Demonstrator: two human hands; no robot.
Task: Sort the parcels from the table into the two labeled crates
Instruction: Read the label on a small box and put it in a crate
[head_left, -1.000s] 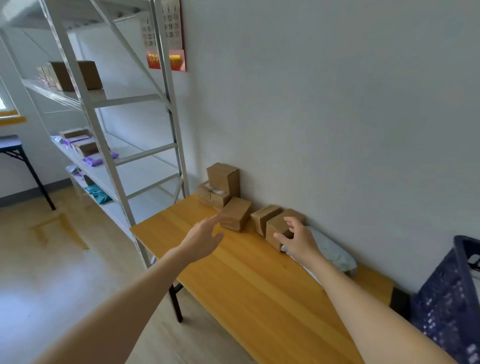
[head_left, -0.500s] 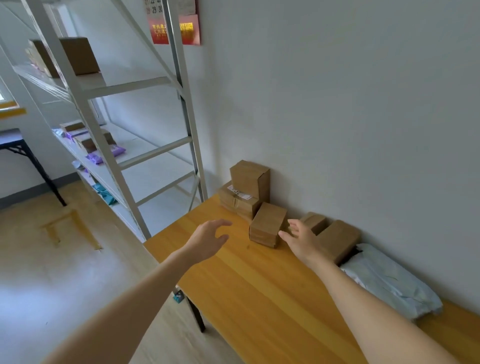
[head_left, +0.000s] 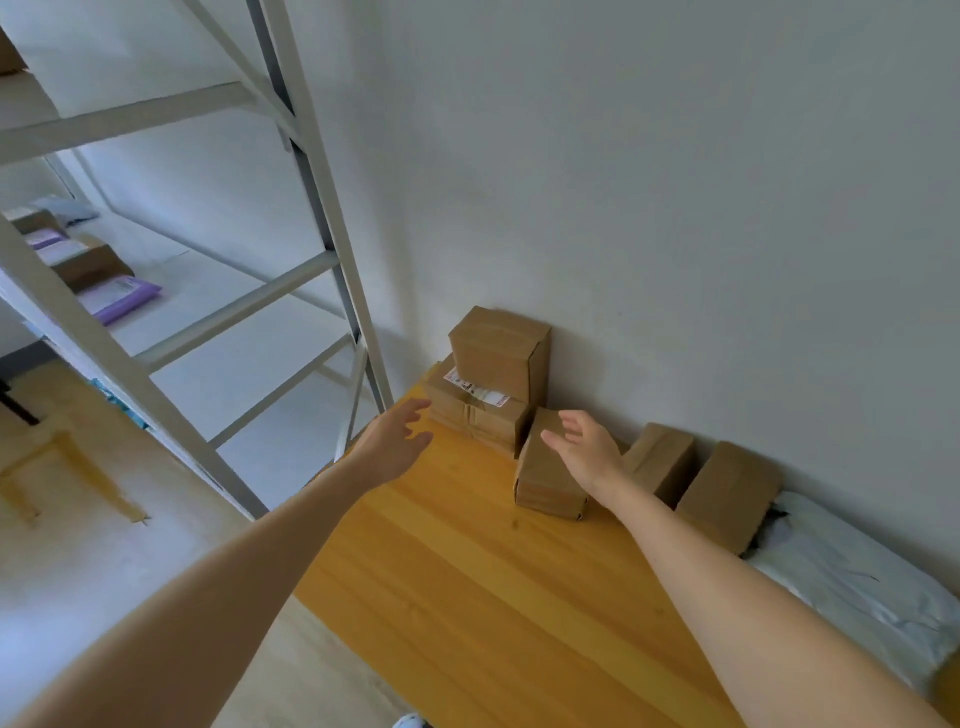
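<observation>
Several brown cardboard parcels stand along the wall on the wooden table (head_left: 467, 597). A tall parcel (head_left: 498, 353) sits on a labelled flat parcel (head_left: 480, 415) in the far corner. In front lies a small parcel (head_left: 543, 473), then two more parcels (head_left: 662, 460) (head_left: 727, 493) to the right, and a white poly mailer (head_left: 852, 582). My left hand (head_left: 397, 441) hovers with spread fingers just left of the corner stack, holding nothing. My right hand (head_left: 584, 449) hovers over the small front parcel, fingers loose, holding nothing. No crate is in view.
A white metal shelving rack (head_left: 311, 171) stands directly left of the table, close to my left hand. Its shelves carry a brown box (head_left: 88, 265) and a purple mailer (head_left: 122, 299). The wall runs right behind the parcels.
The view has closed in on the table's far corner. Both hands have moved forward toward the corner stack; my right hand has left the parcels on the right and now is over the small front parcel.
</observation>
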